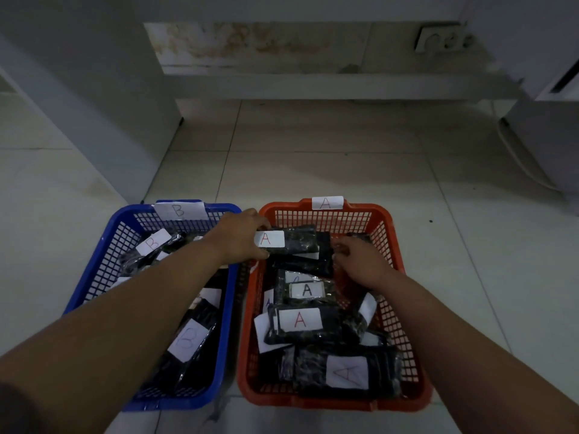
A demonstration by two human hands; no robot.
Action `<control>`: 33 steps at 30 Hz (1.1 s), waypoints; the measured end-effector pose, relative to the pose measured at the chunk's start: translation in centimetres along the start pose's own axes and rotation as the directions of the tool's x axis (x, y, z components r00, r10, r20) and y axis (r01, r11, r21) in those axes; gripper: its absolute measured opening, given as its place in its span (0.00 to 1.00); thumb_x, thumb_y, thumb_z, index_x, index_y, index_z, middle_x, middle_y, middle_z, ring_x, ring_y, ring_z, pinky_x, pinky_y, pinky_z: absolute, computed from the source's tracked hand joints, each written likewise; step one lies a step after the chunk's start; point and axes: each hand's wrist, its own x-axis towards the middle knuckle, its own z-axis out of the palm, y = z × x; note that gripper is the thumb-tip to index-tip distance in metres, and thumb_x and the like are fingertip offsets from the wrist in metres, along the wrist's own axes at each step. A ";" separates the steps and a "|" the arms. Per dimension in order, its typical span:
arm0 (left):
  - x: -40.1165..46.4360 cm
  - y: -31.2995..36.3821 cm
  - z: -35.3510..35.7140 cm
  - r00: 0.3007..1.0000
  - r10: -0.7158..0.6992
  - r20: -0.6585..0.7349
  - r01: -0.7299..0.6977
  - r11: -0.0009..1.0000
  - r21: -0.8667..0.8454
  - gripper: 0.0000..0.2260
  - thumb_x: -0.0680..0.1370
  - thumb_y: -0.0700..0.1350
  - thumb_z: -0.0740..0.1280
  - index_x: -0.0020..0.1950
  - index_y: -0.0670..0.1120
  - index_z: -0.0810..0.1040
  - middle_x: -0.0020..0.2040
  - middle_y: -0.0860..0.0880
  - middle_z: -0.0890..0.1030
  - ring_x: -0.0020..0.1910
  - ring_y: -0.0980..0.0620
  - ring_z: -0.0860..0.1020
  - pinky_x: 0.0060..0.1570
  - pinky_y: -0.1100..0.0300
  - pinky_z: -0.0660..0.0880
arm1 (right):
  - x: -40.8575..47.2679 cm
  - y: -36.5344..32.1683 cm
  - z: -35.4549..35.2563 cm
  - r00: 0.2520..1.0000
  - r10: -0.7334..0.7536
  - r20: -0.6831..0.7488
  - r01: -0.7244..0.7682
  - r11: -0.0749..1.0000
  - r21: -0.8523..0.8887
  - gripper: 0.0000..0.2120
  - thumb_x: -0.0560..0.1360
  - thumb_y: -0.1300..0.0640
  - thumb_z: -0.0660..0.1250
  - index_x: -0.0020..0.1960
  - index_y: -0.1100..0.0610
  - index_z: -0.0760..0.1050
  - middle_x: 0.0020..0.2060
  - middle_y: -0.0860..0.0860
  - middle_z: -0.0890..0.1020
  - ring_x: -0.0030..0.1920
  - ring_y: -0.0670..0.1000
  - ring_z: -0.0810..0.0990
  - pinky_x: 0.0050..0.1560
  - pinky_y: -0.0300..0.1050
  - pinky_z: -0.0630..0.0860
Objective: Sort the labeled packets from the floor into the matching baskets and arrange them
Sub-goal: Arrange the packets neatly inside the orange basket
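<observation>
An orange basket (404, 277) with an "A" tag stands on the floor at the right, a blue basket (94, 270) with a "B" tag at the left. Both hold several black packets with white letter labels. My left hand (242, 238) reaches across the blue basket and grips the left end of a black packet labelled A (291, 241) at the far end of the orange basket. My right hand (360, 261) has its fingers curled on a dark packet (310, 263) lying just beneath that one. Other A packets (308, 322) lie nearer me.
Pale floor tiles (313, 170) stretch beyond the baskets. A white cabinet side (103, 126) rises at the left, a wall with a socket (441, 39) at the back, and a white cable (520, 161) runs along the right.
</observation>
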 end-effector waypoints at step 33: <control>2.0 5.1 0.6 0.977 0.179 -0.119 -0.208 0.928 -0.308 0.32 0.69 0.42 0.74 0.70 0.49 0.66 0.65 0.48 0.68 0.63 0.51 0.69 0.63 0.54 0.69 | -3.0 -1.8 -5.9 0.953 0.292 -0.081 -0.201 0.809 0.552 0.09 0.73 0.64 0.67 0.52 0.56 0.80 0.48 0.54 0.82 0.47 0.53 0.81 0.50 0.47 0.77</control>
